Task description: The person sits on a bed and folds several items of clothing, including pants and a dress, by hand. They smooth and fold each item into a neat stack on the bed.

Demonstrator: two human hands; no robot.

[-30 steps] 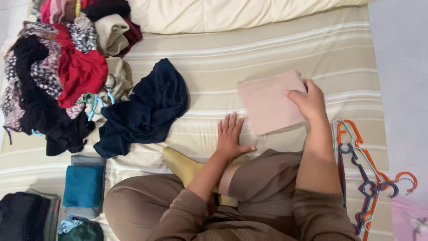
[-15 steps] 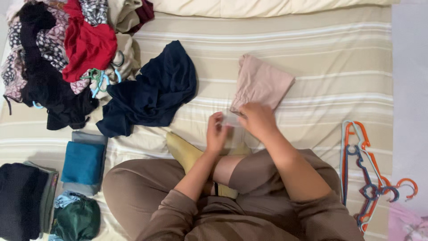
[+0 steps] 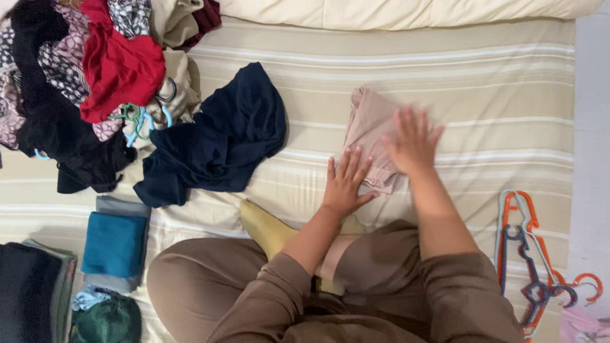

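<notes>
A folded pale pink cloth [image 3: 368,124] lies on the striped beige bedsheet [image 3: 445,76] in front of me. My left hand [image 3: 345,182] rests flat with fingers spread on the cloth's near left edge. Flat on the cloth's right part lies my right hand [image 3: 412,141], fingers apart and blurred with motion. Neither hand grips anything. My crossed legs in brown trousers [image 3: 210,286] and a yellow sock [image 3: 264,227] are just below the hands.
A crumpled dark navy garment [image 3: 216,140] lies left of the cloth. A heap of mixed clothes [image 3: 95,76] fills the upper left. Folded stacks [image 3: 114,244] sit at lower left. Orange and blue hangers [image 3: 530,254] lie at right. A cream pillow [image 3: 394,13] lines the top.
The pink cloth has been folded smaller and laid down. My hands went from pinching its near edge to lying flat on it, the right hand sliding up and right.
</notes>
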